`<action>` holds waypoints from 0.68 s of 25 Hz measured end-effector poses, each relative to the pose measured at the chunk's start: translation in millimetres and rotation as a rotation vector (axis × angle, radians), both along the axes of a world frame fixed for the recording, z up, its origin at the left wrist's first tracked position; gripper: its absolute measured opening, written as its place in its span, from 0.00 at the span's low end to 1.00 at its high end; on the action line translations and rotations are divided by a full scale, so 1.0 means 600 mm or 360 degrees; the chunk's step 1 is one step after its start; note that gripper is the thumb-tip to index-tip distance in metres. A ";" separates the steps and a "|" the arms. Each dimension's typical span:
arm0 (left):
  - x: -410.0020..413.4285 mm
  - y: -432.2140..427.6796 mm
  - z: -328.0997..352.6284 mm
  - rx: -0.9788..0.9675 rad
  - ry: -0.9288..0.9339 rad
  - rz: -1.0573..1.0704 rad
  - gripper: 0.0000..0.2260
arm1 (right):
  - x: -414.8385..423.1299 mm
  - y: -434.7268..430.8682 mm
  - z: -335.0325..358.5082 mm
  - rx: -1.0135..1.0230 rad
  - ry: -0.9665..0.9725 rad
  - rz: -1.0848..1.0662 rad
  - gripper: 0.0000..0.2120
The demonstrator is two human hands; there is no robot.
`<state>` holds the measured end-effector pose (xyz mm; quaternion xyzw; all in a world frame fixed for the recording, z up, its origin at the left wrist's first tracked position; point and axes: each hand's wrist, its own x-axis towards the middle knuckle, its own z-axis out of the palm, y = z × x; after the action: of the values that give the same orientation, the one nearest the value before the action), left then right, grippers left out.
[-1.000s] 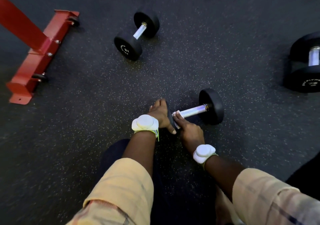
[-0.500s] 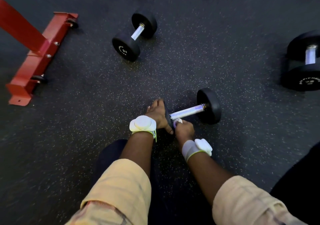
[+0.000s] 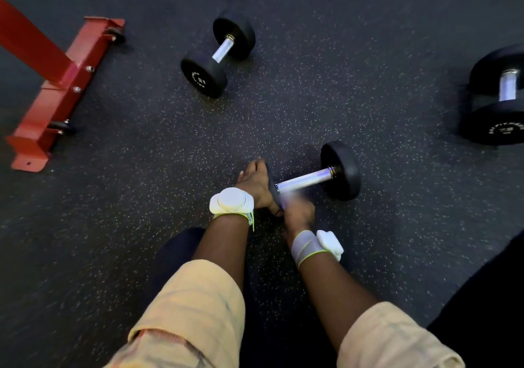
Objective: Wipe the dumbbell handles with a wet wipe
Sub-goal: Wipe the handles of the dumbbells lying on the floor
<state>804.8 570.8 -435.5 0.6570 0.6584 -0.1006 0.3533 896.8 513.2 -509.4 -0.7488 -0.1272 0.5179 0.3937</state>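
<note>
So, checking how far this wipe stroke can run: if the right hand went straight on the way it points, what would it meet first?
Probably the dumbbell's far black head; the right hand, blurred, sits at the near end of the handle, and the bare handle between looks free.

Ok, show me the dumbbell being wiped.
Head view, floor right of centre: dumbbell, its near end gripped by the left hand, right hand with wipe beside it.

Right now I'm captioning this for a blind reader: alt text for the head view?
A left hand grips one end of a dumbbell on the floor while the blurred right hand rubs its handle with a wet wipe.
</note>
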 end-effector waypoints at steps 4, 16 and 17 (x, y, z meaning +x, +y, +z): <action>0.000 -0.004 0.002 0.0032 -0.0002 -0.0018 0.64 | 0.001 0.007 0.010 -0.0093 -0.0020 0.0035 0.13; -0.001 0.001 0.007 -0.0054 0.0021 -0.0017 0.66 | 0.049 0.025 0.094 0.0514 -0.0914 0.0396 0.14; 0.000 0.001 0.007 -0.0061 0.0012 -0.0018 0.66 | 0.056 0.030 0.096 0.0563 -0.1130 0.0605 0.15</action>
<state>804.7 571.3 -431.0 0.6534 0.6539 -0.1178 0.3628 930.3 531.0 -452.1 -0.7647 -0.4769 0.2618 0.3455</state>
